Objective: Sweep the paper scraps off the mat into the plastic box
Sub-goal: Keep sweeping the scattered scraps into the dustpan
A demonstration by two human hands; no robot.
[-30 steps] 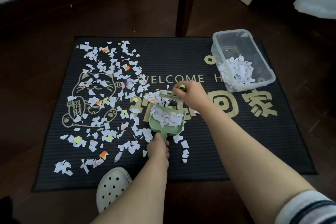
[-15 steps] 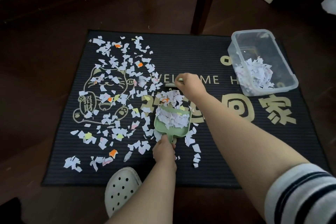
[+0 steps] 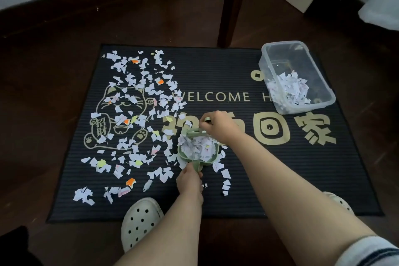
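A black welcome mat (image 3: 216, 69) lies on the floor with paper scraps (image 3: 138, 101) strewn over its left half. My left hand (image 3: 190, 181) grips the handle of a small green dustpan (image 3: 212, 158), which is piled with scraps. My right hand (image 3: 218, 125) holds a small green brush (image 3: 207, 119) at the far edge of the pan; its bristles are hidden among the scraps. A clear plastic box (image 3: 302, 54) stands at the mat's far right corner, with a heap of scraps in it.
A dark wooden furniture leg (image 3: 232, 4) stands just beyond the mat's far edge. A pale clog shoe (image 3: 140, 220) rests at the mat's near edge, another (image 3: 339, 201) at the right. Dark wood floor surrounds the mat. White fabric hangs at the top right.
My right hand has drawn the brush toward the dustpan, pushing more scraps into it. The pile in the pan has grown. The left hand has kept the pan in place.
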